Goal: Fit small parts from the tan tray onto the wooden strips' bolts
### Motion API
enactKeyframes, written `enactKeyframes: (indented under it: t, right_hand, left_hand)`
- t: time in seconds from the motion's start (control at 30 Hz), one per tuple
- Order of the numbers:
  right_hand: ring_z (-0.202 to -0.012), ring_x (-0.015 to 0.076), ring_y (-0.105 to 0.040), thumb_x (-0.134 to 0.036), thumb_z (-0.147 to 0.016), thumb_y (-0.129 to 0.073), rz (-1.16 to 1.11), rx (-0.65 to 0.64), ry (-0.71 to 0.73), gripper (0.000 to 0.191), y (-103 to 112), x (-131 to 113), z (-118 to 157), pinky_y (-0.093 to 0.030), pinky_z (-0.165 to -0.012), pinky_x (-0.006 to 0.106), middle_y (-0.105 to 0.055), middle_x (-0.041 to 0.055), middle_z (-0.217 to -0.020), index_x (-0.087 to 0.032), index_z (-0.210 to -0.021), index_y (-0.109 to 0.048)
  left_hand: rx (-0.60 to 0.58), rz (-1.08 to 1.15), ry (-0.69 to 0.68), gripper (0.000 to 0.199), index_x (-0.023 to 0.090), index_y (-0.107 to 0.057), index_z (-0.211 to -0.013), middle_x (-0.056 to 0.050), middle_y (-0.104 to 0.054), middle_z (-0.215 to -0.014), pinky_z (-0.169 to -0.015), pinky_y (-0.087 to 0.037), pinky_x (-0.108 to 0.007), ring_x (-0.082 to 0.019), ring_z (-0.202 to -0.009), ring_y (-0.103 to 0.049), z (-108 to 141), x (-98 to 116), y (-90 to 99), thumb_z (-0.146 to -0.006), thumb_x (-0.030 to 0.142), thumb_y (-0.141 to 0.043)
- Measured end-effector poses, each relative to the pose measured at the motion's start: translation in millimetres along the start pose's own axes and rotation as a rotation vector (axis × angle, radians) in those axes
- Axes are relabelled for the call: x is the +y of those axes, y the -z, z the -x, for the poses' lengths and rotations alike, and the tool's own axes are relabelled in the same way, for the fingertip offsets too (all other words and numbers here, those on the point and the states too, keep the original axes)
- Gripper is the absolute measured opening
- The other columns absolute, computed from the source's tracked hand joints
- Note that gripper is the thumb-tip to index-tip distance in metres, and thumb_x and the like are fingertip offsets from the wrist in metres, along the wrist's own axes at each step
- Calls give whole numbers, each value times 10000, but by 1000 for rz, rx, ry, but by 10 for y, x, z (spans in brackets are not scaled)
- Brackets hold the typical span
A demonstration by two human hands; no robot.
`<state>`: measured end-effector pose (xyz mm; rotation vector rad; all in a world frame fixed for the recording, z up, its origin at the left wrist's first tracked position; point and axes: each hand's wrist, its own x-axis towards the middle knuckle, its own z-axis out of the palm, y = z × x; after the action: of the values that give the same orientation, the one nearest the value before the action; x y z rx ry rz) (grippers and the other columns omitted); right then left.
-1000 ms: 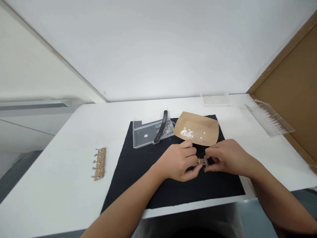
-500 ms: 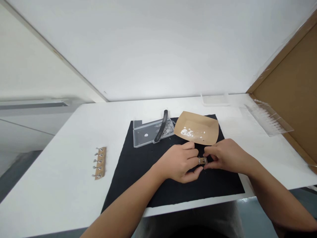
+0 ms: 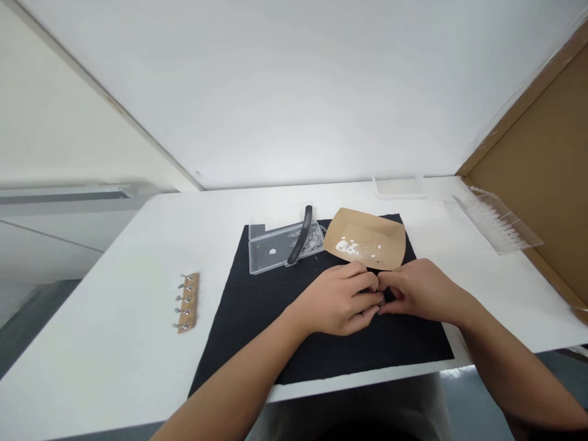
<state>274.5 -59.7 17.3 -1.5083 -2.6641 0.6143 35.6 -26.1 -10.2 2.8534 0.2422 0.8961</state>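
My left hand [image 3: 345,299] is over the black cloth [image 3: 257,312] with its fingers curled and closed. My right hand [image 3: 413,289] meets it fingertip to fingertip, thumb and forefinger in a pinch. Between them is a small tan card piece with shiny bits, now almost wholly hidden behind the left fingers; only a greyish end [image 3: 381,299] shows at the fingertips. Just beyond the hands lies a brown paper tray [image 3: 390,236] with small white flakes [image 3: 347,247] in it.
A clear plastic box [image 3: 266,260] with small clear pieces sits behind the hands, a black curved bar [image 3: 301,236] across it. At left lies a tan strip [image 3: 187,303] with several metal pegs. Clear trays [image 3: 500,223] lean near the cardboard wall [image 3: 542,147].
My left fingers have moved slightly right and closed over the small tan card piece, which was visible between the hands before. The right hand has stayed almost in place.
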Motion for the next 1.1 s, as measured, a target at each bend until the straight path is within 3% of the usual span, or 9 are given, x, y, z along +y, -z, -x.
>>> enactKeyframes:
  t: [0.17, 0.37, 0.63, 1.1]
  right_hand:
    - [-634, 132, -605, -400, -867, -865, -18, 8, 17, 260, -15, 0, -1, -238, -589, 263, -711, -65, -738, -241, -916, -666]
    - [-644, 147, -615, -425, -787, -935, -41, 5, 21, 387, -8, 38, 13, -250, -585, 270, -706, -61, -736, -222, -879, -620]
    - [-663, 159, -608, -495, -768, -942, -84, -75, -23, 463, 65, 20, 57, -272, -588, 282, -694, -54, -741, -217, -817, -576]
    - [-667, 159, -590, -454, -827, -896, -116, -103, -47, 399, 109, 27, 63, -302, -597, 290, -692, -42, -756, -221, -843, -572]
  left_hand:
    - [-88, -50, 18, 191, 203, -787, -1102, -80, -703, -1032, -847, -509, -376, -220, -938, -599, 20, -9, -43, -1016, 314, -658]
    - [-154, -88, 41, 246, 216, -784, -1099, -71, -719, -1077, -889, -465, -388, -224, -991, -588, 0, -13, -41, -1057, 388, -614]
    - [-136, -101, 21, 302, 206, -776, -996, -41, -730, -1023, -869, -414, -383, -202, -950, -592, -33, -23, -121, -1047, 475, -649]
    - [-103, -145, 30, 247, 199, -759, -924, -34, -716, -954, -865, -417, -382, -205, -937, -579, -72, 14, -150, -1057, 377, -651]
